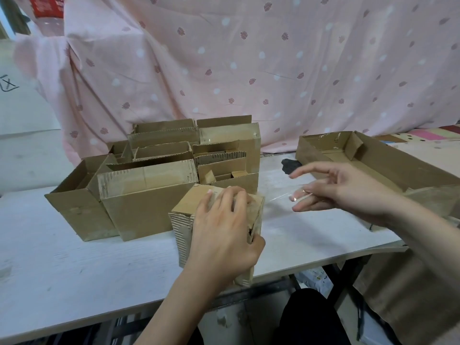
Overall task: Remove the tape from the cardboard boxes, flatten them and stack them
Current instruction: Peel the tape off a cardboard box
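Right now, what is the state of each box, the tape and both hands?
small box: closed on top, upright.
clear tape: stretched from small box to right hand.
left hand: grips small box.
right hand: pinches clear tape.
rear boxes: tops open.
shallow box: open.

— Where's the left hand?
— Low centre of the frame. The left hand (224, 227) rises from the bottom edge on a bare forearm, palm down, with its fingers curled over the top of a small box (184, 230) and its thumb against the box's right side.
— And the right?
— The right hand (341, 190) comes in from the lower right and hangs in the air. Its fingers are spread and point left. I can't tell whether the lower fingertips pinch anything.
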{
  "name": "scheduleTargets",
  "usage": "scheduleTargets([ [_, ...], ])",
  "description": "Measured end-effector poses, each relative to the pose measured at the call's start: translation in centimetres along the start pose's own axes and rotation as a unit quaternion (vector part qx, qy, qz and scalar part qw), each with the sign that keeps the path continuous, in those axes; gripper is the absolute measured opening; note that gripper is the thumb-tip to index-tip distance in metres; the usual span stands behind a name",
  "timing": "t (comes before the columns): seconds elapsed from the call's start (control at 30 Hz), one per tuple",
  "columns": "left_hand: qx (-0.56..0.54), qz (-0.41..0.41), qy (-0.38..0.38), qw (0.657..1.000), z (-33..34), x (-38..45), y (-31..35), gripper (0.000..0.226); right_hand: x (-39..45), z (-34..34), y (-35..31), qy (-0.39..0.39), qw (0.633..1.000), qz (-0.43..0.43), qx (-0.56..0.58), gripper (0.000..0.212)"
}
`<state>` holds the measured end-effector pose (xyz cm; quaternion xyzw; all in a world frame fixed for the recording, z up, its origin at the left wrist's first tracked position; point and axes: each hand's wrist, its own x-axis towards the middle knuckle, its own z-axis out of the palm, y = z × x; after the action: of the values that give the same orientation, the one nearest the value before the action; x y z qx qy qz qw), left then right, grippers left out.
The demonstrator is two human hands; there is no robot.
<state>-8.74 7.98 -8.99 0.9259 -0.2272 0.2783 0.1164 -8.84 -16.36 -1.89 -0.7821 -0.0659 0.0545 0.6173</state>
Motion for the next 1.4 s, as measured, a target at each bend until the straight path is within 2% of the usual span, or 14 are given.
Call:
scheduleTargets([
  [0.1,-0.002,0.006,-0.010,1.000,-0.1,0.5,-0.3,0.055,-0.2,0.8,0.2,-0.056,0.997,-0.030,0.038,0.030],
  [0.2,-0.006,0.019,-0.016,1.000,-0.3,0.3,-0.3,0.057,0.1,2.0,0.7,-0.067,0.995,-0.063,0.038,0.031],
  [0.33,-0.010,0.034,-0.016,0.999,-0.5,-0.1,-0.5,0.056,0.9,3.2,0.6,-0.108,0.986,-0.050,0.119,0.031],
  [0.4,-0.008,0.037,-0.018,0.999,-0.5,-0.1,-0.5,0.056,1.5,3.6,0.5,-0.087,0.988,-0.054,0.115,0.028],
  [0.47,0.001,0.041,-0.020,0.999,-0.4,0.0,-0.6,0.057,2.0,3.9,0.3,-0.032,0.997,-0.074,0.015,0.023],
  [0.53,0.006,0.043,-0.020,0.999,-0.3,0.0,-0.6,0.059,2.2,4.3,0.0,0.005,0.992,-0.101,-0.080,0.006],
  [0.67,0.007,0.042,-0.015,0.999,-0.2,0.0,-0.6,0.060,3.2,4.8,0.2,0.078,0.985,-0.119,-0.102,0.018],
  [0.73,0.008,0.040,-0.017,0.999,-0.2,0.0,-0.6,0.060,3.6,5.0,0.5,0.088,0.984,-0.120,-0.099,0.019],
  [0.83,0.008,0.037,-0.021,0.999,-0.1,0.0,-0.6,0.059,3.5,4.8,0.6,0.051,0.989,-0.100,-0.093,0.023],
  [0.93,0.003,0.036,-0.016,0.999,-0.1,0.0,-0.7,0.057,3.1,4.1,0.1,-0.055,0.998,-0.035,0.022,0.026],
  [1.03,-0.004,0.036,-0.006,0.999,-0.1,-0.1,-0.8,0.054,2.9,3.4,-0.1,-0.113,0.984,0.003,0.140,0.026],
  [1.23,-0.007,0.040,-0.001,0.999,0.1,0.0,-0.8,0.053,2.3,2.4,0.2,-0.179,0.961,0.005,0.211,0.037],
  [1.3,-0.007,0.038,-0.006,0.999,0.2,0.1,-0.8,0.054,2.1,2.2,-0.1,-0.177,0.965,0.015,0.193,0.039],
  [1.4,-0.012,0.041,-0.007,0.999,0.2,0.2,-0.7,0.054,2.1,2.4,-0.5,-0.109,0.991,0.015,0.071,0.026],
])
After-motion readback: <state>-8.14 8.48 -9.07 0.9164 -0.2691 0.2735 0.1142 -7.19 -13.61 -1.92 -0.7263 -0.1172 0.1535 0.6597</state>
